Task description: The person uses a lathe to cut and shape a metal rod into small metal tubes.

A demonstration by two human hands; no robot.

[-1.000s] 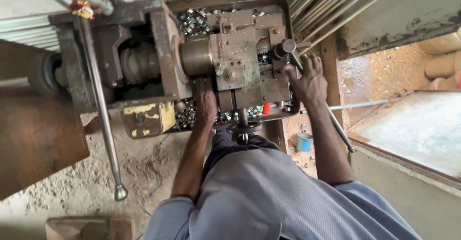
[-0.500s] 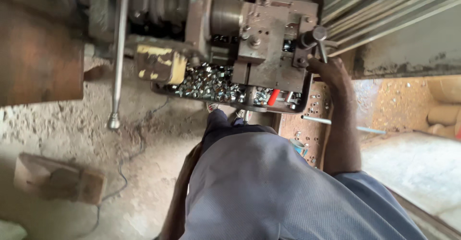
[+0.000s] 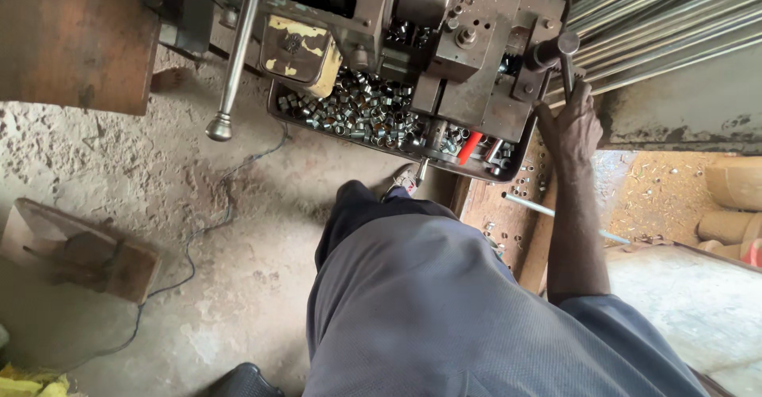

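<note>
**One hand on the machine's handle**

The person's right hand [image 3: 573,131] is up at the right side of the big grey metal machine [image 3: 468,63]. Its fingers are closed around the thin dark metal handle [image 3: 565,67] that sticks out there. The handle has a round dark knob [image 3: 568,43] on top, and the knob sits just above the hand. The arm goes straight down from the hand to the person's grey-blue shirt [image 3: 444,310].

The left hand is not in the picture.

Just left of the hand, under the machine, is a dark metal tray [image 3: 279,109]. It is full of small shiny metal rings [image 3: 357,111]. A little red part [image 3: 470,144] shows near the tray's right end, close to the hand.

A long silver rod with a ball on its end [image 3: 219,126] hangs down at the left, well apart from the hand. Long shiny metal bars [image 3: 667,8] lie behind the hand at the top right. A few more rings lie on the rusty brown plate [image 3: 508,206] beside the arm. A wooden block [image 3: 79,250] sits on the dusty floor [image 3: 238,286] far to the left.
</note>
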